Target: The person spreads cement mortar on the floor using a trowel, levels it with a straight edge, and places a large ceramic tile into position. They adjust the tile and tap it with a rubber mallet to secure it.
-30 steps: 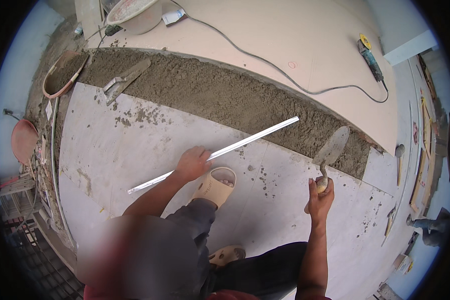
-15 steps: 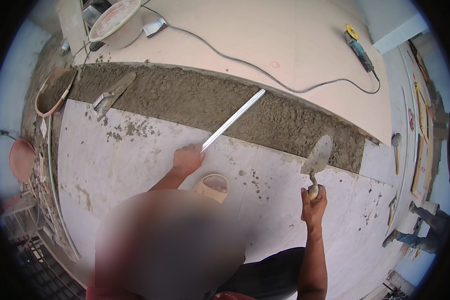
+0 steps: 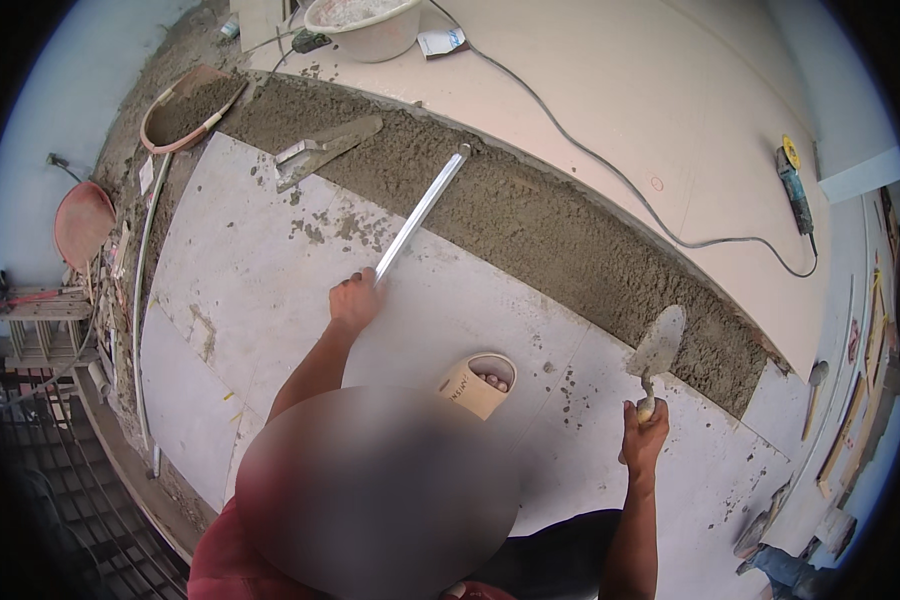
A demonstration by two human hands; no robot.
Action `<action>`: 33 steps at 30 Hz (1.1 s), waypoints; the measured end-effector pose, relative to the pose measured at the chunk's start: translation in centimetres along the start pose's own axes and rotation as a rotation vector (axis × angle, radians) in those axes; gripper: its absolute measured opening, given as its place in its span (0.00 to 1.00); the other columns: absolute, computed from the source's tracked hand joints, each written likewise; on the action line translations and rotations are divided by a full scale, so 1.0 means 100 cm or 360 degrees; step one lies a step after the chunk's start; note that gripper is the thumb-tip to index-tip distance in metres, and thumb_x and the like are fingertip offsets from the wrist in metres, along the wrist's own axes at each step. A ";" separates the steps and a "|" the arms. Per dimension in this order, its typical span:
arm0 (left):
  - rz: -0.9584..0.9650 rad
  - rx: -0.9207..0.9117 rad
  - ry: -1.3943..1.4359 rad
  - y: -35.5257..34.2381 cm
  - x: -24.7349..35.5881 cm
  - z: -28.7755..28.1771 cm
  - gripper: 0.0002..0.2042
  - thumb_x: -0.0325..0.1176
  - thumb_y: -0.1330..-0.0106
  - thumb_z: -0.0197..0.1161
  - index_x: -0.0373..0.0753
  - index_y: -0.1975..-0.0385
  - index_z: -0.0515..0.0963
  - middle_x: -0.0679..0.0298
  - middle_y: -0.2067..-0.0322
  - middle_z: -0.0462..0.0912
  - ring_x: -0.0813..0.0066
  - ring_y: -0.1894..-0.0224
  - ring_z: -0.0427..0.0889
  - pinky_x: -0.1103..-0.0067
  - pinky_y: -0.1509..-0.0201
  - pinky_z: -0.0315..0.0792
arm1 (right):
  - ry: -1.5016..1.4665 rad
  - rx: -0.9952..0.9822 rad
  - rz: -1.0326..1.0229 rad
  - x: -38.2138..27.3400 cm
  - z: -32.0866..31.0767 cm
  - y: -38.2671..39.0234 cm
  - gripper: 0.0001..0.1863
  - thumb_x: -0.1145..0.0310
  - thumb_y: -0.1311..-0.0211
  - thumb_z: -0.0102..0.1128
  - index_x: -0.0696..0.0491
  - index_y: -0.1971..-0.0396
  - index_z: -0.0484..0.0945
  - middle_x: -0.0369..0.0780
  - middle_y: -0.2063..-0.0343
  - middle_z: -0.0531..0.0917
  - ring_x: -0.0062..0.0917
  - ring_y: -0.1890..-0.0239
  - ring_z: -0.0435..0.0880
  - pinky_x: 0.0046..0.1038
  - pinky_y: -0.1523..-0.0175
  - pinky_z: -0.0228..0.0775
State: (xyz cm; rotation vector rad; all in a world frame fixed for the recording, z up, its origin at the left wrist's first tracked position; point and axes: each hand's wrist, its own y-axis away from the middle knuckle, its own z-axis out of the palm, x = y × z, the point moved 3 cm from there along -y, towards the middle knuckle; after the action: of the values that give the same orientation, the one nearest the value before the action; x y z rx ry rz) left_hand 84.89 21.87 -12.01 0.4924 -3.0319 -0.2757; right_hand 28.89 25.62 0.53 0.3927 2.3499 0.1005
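My left hand (image 3: 356, 300) is closed round the near end of a silver metal straightedge bar (image 3: 420, 218). The bar's far end lies across a strip of wet grey mortar (image 3: 530, 215), close to its far edge. On the right, my right hand (image 3: 646, 435) grips the handle of a pointed trowel (image 3: 660, 340), whose mortar-smeared blade is over the strip's near edge. A flat float with a handle (image 3: 330, 145) rests at the left part of the mortar, partly over the pale floor tiles (image 3: 450, 300).
Beyond the mortar, an angle grinder (image 3: 795, 190) and its cable lie on beige slabs, with a white bucket (image 3: 370, 30). A mortar-filled tub (image 3: 190, 105) is at the left. A slippered foot (image 3: 480, 385) stands between my arms; another person's legs (image 3: 790, 570) show lower right.
The view has turned, shifting the scene. My left hand has carried the bar leftward along the mortar, nearer the float. The trowel stays by the strip's right end.
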 end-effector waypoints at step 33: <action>-0.0274 0.0075 -0.0367 -0.063 -0.186 -0.065 0.14 0.46 0.27 0.54 0.42 0.58 0.76 0.57 0.60 0.84 0.56 0.54 0.82 0.61 0.48 0.69 | 0.0166 -0.0386 -0.0237 -0.037 0.053 -0.008 0.13 0.75 0.43 0.68 0.61 0.66 0.71 0.48 0.73 0.74 0.41 0.71 0.75 0.38 0.62 0.69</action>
State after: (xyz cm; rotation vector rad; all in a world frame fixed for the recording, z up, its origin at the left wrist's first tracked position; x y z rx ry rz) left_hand 105.00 20.88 -7.28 0.7788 -3.2284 -0.2880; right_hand 34.85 23.52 -1.05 0.0952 2.4243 0.3382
